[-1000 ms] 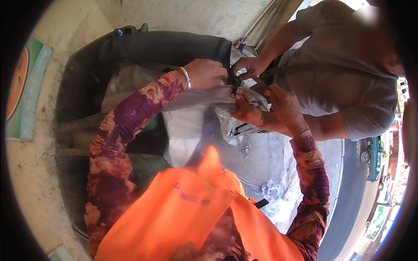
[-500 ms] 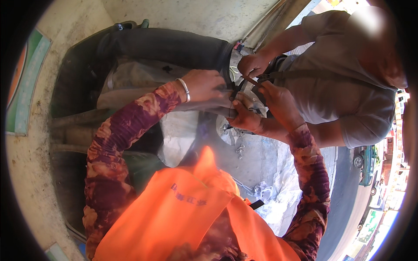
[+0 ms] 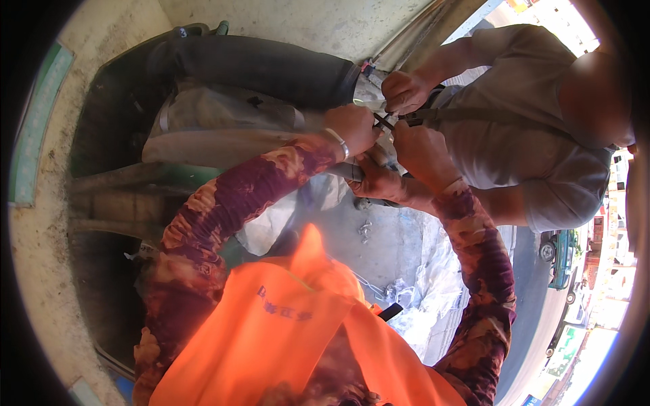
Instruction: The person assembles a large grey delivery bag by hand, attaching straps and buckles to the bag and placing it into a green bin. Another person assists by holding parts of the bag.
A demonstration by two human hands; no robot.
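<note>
My left hand [image 3: 353,128], with a white band at the wrist, is closed at one end of a dark, thin strip-like piece [image 3: 384,122]. My right hand [image 3: 425,152] is closed around the other end, a short way to the right. What the piece is exactly I cannot make out. A co-worker's one hand [image 3: 406,93] pinches close above it, and the co-worker's other hand [image 3: 376,179] grips a grey tube-like end [image 3: 347,171] just below. Left of the hands lie a greyish-beige cloth-like bundle [image 3: 223,111] and a long dark rounded roll [image 3: 271,71].
The co-worker in a grey shirt [image 3: 501,135] stands at the right, close to my hands. A stained pale wall [image 3: 284,20] runs behind. Clear plastic sheeting [image 3: 433,291] lies on the ground below; a road with a green vehicle [image 3: 563,260] shows at the far right.
My left hand has moved right, from the cloth-like bundle to the thin piece, and has closed there. My right hand has shifted slightly left and down. The co-worker's upper hand stays close by.
</note>
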